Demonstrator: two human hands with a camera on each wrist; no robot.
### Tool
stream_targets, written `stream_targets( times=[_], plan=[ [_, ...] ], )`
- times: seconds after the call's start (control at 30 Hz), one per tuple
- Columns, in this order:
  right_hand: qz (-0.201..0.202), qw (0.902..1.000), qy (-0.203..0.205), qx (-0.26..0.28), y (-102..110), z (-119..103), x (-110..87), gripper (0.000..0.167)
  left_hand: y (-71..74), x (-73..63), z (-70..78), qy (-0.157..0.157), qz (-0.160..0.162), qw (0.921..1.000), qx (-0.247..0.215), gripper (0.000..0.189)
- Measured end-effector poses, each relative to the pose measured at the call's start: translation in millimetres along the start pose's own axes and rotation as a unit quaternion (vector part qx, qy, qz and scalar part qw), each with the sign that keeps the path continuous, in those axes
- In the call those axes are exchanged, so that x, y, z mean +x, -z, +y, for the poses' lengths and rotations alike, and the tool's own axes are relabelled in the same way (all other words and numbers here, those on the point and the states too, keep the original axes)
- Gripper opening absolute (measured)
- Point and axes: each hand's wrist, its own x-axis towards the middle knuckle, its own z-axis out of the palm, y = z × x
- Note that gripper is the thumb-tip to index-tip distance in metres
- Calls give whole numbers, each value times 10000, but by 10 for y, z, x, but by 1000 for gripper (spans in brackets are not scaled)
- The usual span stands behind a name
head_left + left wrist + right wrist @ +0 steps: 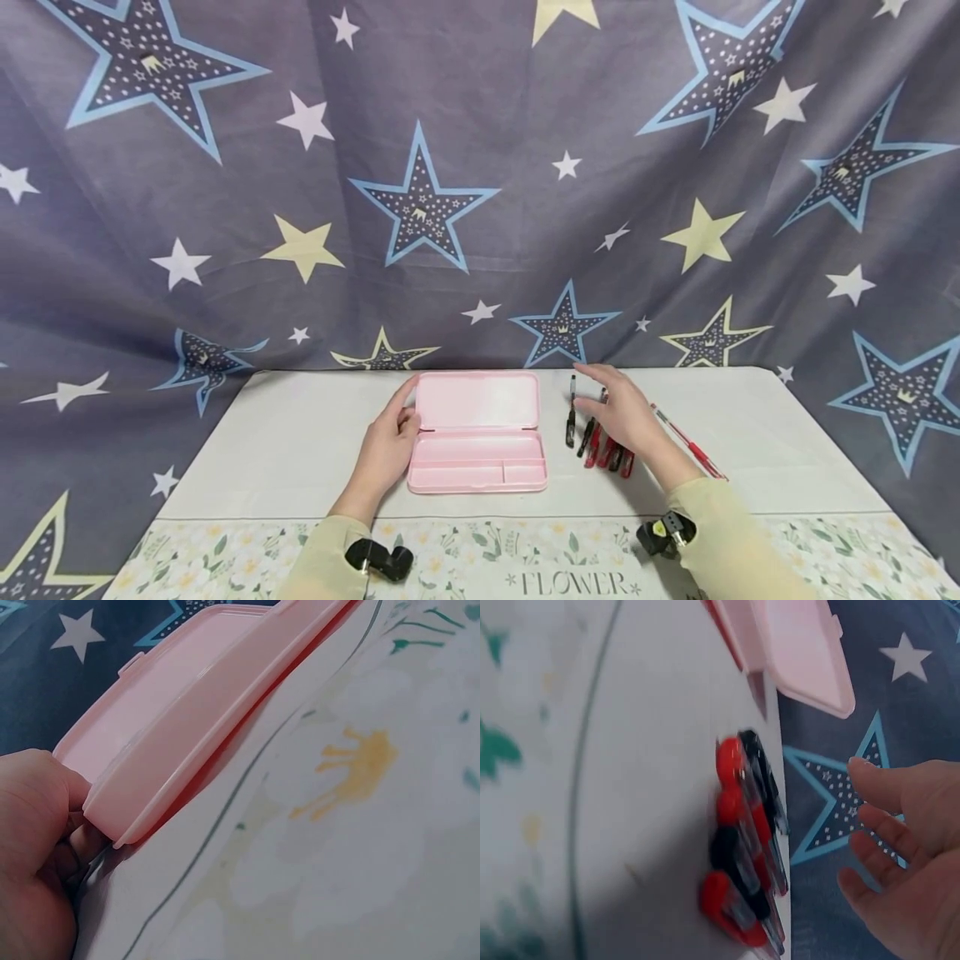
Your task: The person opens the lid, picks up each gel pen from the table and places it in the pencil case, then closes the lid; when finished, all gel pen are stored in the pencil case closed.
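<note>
A pink pencil case (477, 446) lies with its lid (477, 400) folded back. My left hand (387, 442) holds its left side, the thumb beside the hinge and a finger stretched along the lid's edge. In the left wrist view, fingers curl at the end of the case (172, 742). Over several black and red pens (603, 450) hovers my right hand (626, 412), fingers spread, nothing in its grasp. At the left of that group lies a black pen (572, 412). The right wrist view shows red and black caps on the bunched pens (739, 840).
To the right, a red pen (688, 442) lies apart from the group. The white tablecloth (300, 450) has a floral front band (465, 542). A star-patterned curtain (495, 167) hangs behind the table. Each wrist carries a small black camera (380, 558).
</note>
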Motion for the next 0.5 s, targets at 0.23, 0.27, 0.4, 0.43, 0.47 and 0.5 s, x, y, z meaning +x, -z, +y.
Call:
stream_targets(
  times=[0.23,0.27,0.4,0.43,0.47,0.5],
  plan=[
    [-202,9996,159,-127,25,100,135,59,6,-10,-4,15,-31,10000,-32,67],
    [-222,9995,186,-145,21,117,152,58,7,-11,-2,19,-25,10000,-36,67],
    [-339,9990,206,-192,6,190,208,56,7,-12,5,18,-4,10000,-38,67],
    [-365,9989,203,-220,1,208,219,56,5,-11,7,17,-4,10000,-37,67],
    [-394,9987,195,-239,-4,224,230,55,4,-10,8,22,4,10000,-43,67],
    [-431,9986,175,-253,-11,241,240,55,2,-7,7,23,8,10000,-41,67]
  ],
)
